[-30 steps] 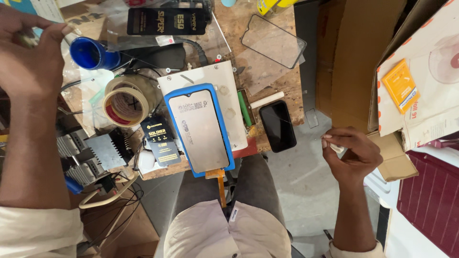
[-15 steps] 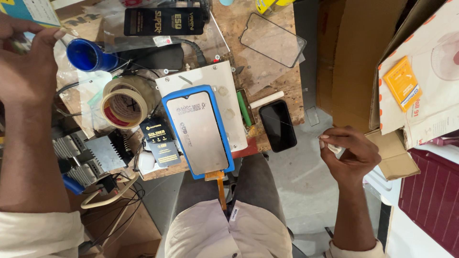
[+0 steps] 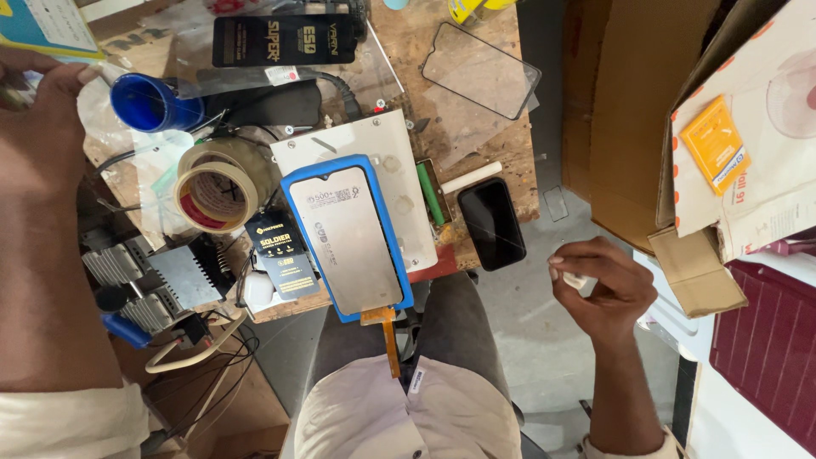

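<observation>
The phone screen (image 3: 348,238) is lying in its blue frame (image 3: 289,191) at the near edge of the bench (image 3: 501,144), ribbon cable (image 3: 391,340) hanging free. The right hand (image 3: 599,285) is curling shut around a small white scrap (image 3: 575,279). The left hand (image 3: 38,127) is reaching far left beside the blue cup (image 3: 149,102); its grip cannot be told. Keeping sleeves off the cable seems wise.

Left hand (image 3: 38,127) raised at ten o'clock of view, back toward camera, fingers curled, thumb tip up near top edge; left forearm ran down to pale sleeve at eight o'clock; right hand (image 3: 599,285) at four o'clock, fingers curled inward, fingertips pinched together; right forearm dropped straight to six o'clock, pale cuff at bottom edge.
</observation>
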